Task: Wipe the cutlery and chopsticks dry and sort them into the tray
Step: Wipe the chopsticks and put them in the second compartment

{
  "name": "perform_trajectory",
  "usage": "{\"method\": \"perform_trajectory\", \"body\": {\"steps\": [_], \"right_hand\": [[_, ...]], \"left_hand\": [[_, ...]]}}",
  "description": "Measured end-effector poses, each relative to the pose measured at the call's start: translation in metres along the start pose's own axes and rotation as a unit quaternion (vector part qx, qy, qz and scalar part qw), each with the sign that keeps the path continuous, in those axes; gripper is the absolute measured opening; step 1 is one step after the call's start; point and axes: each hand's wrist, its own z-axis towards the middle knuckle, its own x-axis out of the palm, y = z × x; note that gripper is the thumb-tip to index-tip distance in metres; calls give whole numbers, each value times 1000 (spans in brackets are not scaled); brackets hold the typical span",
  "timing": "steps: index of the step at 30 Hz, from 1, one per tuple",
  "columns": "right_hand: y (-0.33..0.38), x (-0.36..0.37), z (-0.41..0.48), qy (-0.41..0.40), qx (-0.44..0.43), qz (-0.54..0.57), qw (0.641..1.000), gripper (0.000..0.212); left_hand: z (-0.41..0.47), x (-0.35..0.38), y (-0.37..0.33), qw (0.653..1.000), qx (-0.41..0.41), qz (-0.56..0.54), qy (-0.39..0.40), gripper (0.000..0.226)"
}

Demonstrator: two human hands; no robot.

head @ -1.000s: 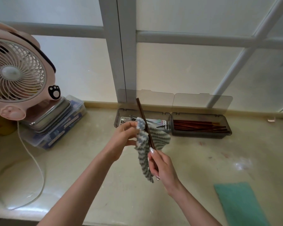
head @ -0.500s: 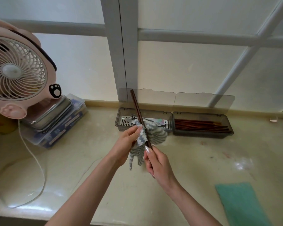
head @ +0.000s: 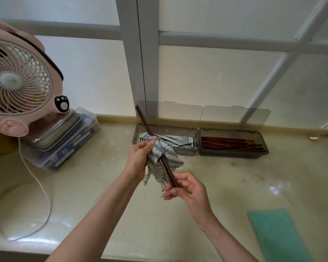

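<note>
2 hands over table (head: 95,188): L hand (head: 138,159) clamps 1 striped cloth (head: 159,150) round held chopsticks (head: 167,170), count unclear; R hand (head: 189,191) pinches their near end. Long axis runs near-right to far-left, far tip above 2-compartment tray (head: 233,155).

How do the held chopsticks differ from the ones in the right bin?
The held chopsticks slant up, off the counter; the binned chopsticks lie flat, left to right. The held chopsticks are wrapped midway in the striped cloth under the left hand, near end pinched by the right hand; the binned chopsticks are bare, untouched. Both are dark reddish-brown.
</note>
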Motion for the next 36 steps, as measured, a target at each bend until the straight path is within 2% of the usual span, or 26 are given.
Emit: {"method": "perform_trajectory", "body": {"steps": [4, 9, 12, 20, 23, 26, 29, 31, 34, 36], "right_hand": [[-4, 2, 0, -53, -4, 10, 999, 19], [-7, 1, -4, -111, 2, 26, 993, 16], [-6, 1, -4, -125, -1, 35, 992, 16], [-6, 13, -5, -171, -36, 57, 983, 22], [1, 12, -4, -187, -41, 49, 980, 21], [6, 7, 2, -219, -44, -3, 975, 24], [10, -2, 12, -277, -50, -115, 953, 45], [11, -9, 15, -288, -59, -202, 934, 53], [8, -18, 20, -264, -101, -295, 913, 64], [9, -25, 25, -201, -80, -282, 935, 69]], "left_hand": [[-5, 7, 0, 1000, 5, -9, 14, 17], [-13, 19, -4, 998, 42, 31, 26, 37], [-16, 21, -4, 998, 45, 25, 19, 31], [-39, 37, 4, 997, 26, -12, 69, 45], [-42, 39, 11, 997, 15, -12, 73, 37], [-45, 41, 16, 997, 4, -12, 81, 26], [-47, 42, 20, 996, -2, -4, 90, 13], [-48, 41, 21, 996, -6, 2, 91, 12], [-51, 41, 21, 993, -21, 18, 113, 14], [-50, 39, 20, 990, -34, 46, 127, 9]]}}
